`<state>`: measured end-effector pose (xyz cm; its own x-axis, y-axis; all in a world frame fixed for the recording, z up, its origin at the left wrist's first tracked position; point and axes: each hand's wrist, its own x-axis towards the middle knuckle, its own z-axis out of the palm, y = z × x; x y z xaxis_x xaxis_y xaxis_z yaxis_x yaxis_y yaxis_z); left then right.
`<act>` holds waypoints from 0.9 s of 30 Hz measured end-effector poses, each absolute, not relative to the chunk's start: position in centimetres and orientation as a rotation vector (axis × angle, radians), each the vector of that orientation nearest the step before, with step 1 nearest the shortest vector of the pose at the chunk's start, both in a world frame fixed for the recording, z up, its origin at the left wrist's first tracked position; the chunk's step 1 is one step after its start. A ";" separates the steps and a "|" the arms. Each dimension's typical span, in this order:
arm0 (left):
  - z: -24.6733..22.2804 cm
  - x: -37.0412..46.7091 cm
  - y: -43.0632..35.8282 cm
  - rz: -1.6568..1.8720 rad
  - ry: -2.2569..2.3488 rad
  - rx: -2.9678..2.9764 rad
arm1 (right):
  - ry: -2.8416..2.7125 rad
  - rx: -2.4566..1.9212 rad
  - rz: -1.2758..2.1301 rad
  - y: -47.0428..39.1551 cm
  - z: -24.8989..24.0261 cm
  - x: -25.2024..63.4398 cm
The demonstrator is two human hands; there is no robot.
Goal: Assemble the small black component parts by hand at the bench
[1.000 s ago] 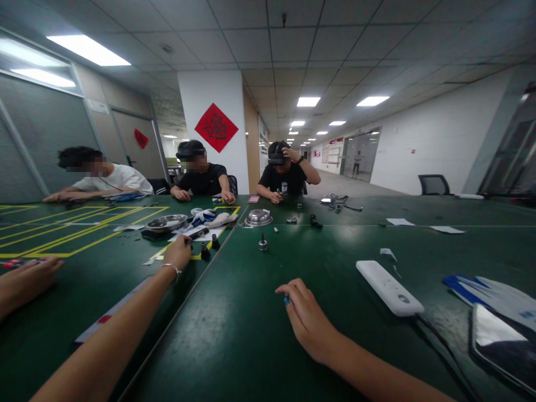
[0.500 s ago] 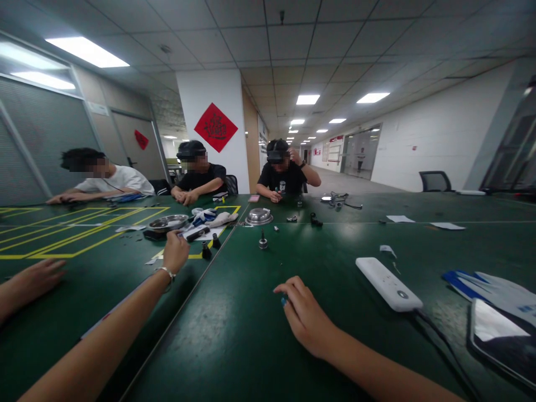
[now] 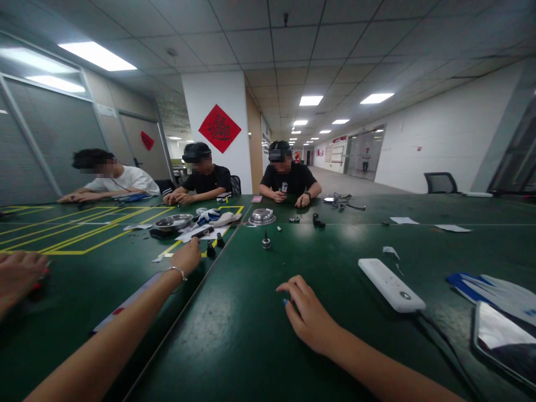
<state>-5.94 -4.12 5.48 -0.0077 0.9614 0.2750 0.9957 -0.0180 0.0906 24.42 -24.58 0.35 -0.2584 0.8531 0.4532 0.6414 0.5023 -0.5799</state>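
Observation:
My left hand, with a bracelet at the wrist, reaches over the green table beside two small black parts. Its fingertips are by a dark object lying on white paper; whether they grip anything is too small to tell. Resting on the table at centre right, my right hand has its fingers apart and nothing in them. A small metal and black part stands upright beyond it. Under my left forearm lies a long flat pale object.
A metal bowl, gloves and a round metal lid lie farther off. On the right are a white power strip, a glove and a phone. Another person's hand is at far left. Three people sit opposite.
My left hand has moved slightly right and down to the dark object. My right hand stays put. The person opposite has lowered a raised hand to the table. The far-left hand has shifted.

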 end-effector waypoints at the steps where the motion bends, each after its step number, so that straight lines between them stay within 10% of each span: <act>1: 5.5 -5.8 -4.1 -0.342 -2.106 -2.118 | -1.998 -1.230 0.360 -24.6 0.4 24.4; 27: 2.6 -1.1 -8.2 -0.064 -1.921 -2.300 | -2.107 -1.314 0.369 -25.0 0.8 24.4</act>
<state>-1.11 -8.17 2.56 0.1821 0.9753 0.1248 0.9815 -0.1726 -0.0834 24.40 -24.96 0.75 -0.3121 0.8808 0.3561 0.7072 0.4656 -0.5320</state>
